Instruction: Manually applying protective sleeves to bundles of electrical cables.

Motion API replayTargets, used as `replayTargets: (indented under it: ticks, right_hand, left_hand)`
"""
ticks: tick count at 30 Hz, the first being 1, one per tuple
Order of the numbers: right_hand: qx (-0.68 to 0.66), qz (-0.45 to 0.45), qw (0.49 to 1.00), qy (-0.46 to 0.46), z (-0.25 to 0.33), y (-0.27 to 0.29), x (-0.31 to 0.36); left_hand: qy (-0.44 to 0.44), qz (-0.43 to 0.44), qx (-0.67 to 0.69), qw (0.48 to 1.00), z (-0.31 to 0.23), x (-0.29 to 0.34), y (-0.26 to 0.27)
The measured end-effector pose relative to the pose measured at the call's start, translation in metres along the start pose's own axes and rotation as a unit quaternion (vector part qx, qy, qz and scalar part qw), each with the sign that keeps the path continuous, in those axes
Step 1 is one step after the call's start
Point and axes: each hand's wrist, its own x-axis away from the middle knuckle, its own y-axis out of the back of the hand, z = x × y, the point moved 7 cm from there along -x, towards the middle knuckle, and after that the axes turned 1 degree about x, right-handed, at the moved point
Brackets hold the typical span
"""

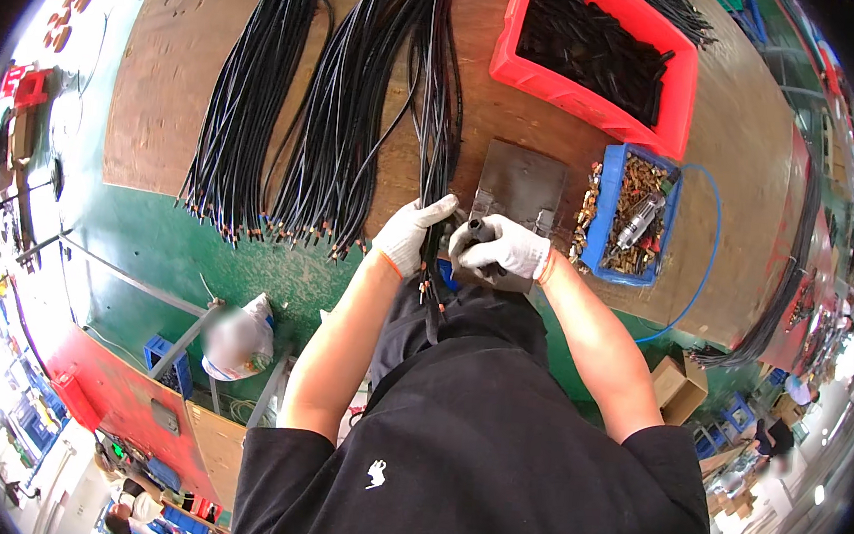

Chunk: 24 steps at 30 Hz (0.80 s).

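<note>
2 forearms [597, 331] converging, left hand [412, 234] around cables [434, 137], right hand [509, 246] around tubing [482, 230]

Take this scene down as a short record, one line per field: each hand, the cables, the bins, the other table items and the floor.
Left hand: white glove, gripping a bundle of black cables
Right hand: white glove, holding black tubes
Other cables: two bunches lying to the left on the table
Red bin: black pieces
Blue bin: small metal fittings, a tool on top
Other table items: dark plate, blue hose
Floor: green
</note>
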Motion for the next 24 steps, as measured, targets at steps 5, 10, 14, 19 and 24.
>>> replayTargets:
  ticks: [5,10,14,19,24]
  right_hand:
    - [0.04,0.044,0.998,0.017,0.011,-0.014,0.019]
    - [-0.061,-0.131,0.984,0.106,0.008,0.016,0.053]
    - [-0.069,-0.284,0.947,0.134,-0.016,0.029,0.03]
    - [0.052,-0.345,0.914,0.207,-0.002,0.028,0.005]
    - [0.05,-0.349,0.921,0.167,0.003,0.04,0.015]
  left_hand:
    - [-0.006,-0.073,-0.001,0.997,-0.006,0.007,-0.004]
    - [-0.017,-0.091,-0.032,0.995,-0.003,0.0,0.008]
    - [0.001,-0.08,-0.043,0.996,0.003,-0.003,0.003]
    - [-0.026,-0.081,-0.001,0.996,0.009,-0.009,-0.006]
    - [0.022,-0.118,-0.087,0.989,-0.001,0.002,0.0]
